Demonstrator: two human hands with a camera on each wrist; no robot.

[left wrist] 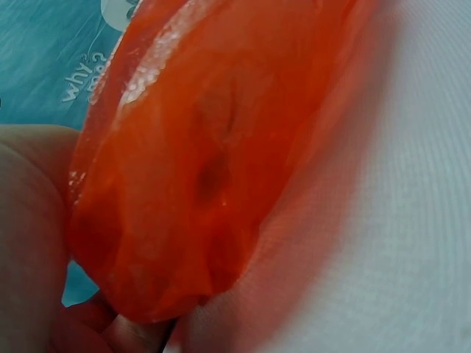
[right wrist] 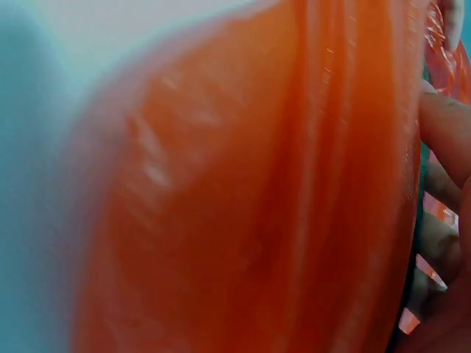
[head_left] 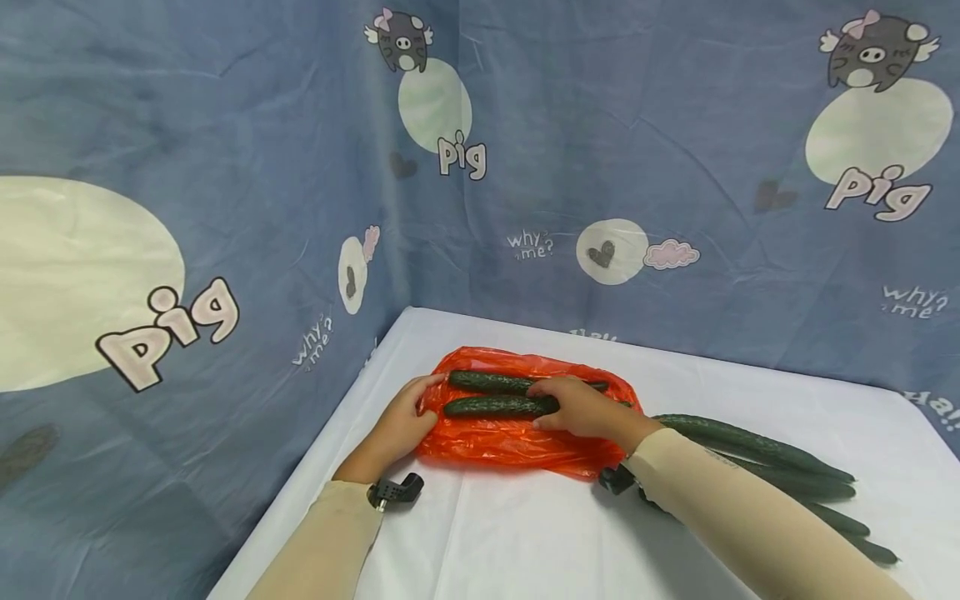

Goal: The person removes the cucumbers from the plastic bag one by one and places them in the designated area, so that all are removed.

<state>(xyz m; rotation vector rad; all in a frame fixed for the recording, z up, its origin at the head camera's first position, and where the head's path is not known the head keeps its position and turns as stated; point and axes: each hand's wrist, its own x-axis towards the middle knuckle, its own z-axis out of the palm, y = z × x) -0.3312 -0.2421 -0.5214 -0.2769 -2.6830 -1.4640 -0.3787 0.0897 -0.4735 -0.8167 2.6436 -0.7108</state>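
Observation:
A red plastic bag (head_left: 495,442) lies spread on the white tabletop. Two dark green cucumbers rest side by side on it, the rear cucumber (head_left: 487,382) and the front cucumber (head_left: 480,407). My right hand (head_left: 581,406) grips the front cucumber near its right end, fingers over the top and thumb on the near side. At the left end of the bag, my left hand (head_left: 401,427) holds its edge between thumb and fingers. The left wrist view shows the bag (left wrist: 184,184) close up, with fingertips partly hidden behind it. Red film (right wrist: 243,206) fills most of the right wrist view.
Several more cucumbers (head_left: 757,446) lie on the white table (head_left: 510,533) to the right, partly hidden by my right forearm. Blue cloth walls (head_left: 540,167) with pig prints stand along the table's left and back edges.

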